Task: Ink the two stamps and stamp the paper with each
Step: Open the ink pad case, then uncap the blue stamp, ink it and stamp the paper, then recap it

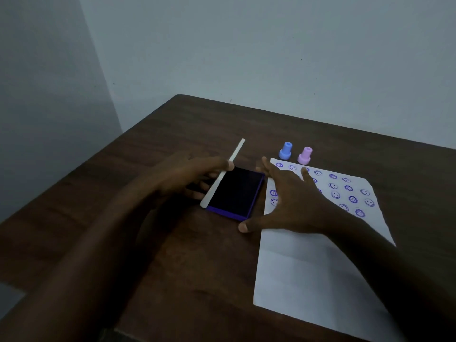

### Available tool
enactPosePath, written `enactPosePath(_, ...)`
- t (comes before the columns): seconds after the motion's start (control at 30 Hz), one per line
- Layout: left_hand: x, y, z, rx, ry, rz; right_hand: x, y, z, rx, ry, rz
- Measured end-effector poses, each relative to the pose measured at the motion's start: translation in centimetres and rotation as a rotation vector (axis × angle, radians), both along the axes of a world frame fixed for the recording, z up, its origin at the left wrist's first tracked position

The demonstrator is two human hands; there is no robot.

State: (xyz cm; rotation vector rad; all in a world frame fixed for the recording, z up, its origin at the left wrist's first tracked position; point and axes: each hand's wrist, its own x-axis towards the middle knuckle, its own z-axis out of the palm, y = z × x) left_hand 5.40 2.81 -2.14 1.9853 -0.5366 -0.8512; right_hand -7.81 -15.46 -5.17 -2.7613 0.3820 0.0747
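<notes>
A purple ink pad (237,192) lies open on the brown table, its dark pad facing up. Its white lid (233,159) stands raised on edge along the pad's left side, and my left hand (187,177) holds that lid with thumb on top. My right hand (291,203) hovers spread at the pad's right edge, thumb near its front corner, holding nothing. A blue stamp (285,151) and a pink stamp (305,155) stand upright behind the white paper (303,275), whose far half carries several purple smiley and flower prints.
The table (172,255) sits in a corner of pale walls. Its left edge runs diagonally from the far corner toward me. The paper's near half is blank.
</notes>
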Motion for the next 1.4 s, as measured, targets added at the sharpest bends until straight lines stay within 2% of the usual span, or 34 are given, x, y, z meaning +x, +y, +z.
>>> enactPosePath(0.2,0.7,0.8,0.3,-0.062,0.146,0.093,0.0,0.0,-0.3,0.002,0.016,-0.014)
enactPosePath(0.33,1.5,1.5,0.2,-0.142,0.280,0.207,0.1,0.1,0.0,-0.011,0.060,-0.008)
enactPosePath(0.4,1.8,1.6,0.2,-0.160,0.290,0.279,0.1,0.1,-0.2,-0.018,0.069,-0.005)
enactPosePath(0.53,2.9,1.3,-0.3,-0.044,0.168,0.394,0.1,-0.2,-0.5,-0.013,0.083,-0.006)
enactPosePath(0.7,4.4,1.4,-2.1,0.183,-0.222,0.361,0.0,-0.3,-0.7,-0.014,0.084,-0.003)
enactPosePath(0.83,4.7,1.8,-2.9,0.223,-0.417,0.284,0.0,-0.5,-0.7,-0.026,0.137,0.011)
enactPosePath(1.13,4.6,2.5,-2.3,0.200,-0.441,0.238,0.5,-0.9,-0.4,-0.059,0.204,0.055)
enactPosePath(1.4,4.8,2.5,-2.4,0.150,-0.414,0.251,0.4,-1.1,-0.6,-0.039,0.170,0.034)
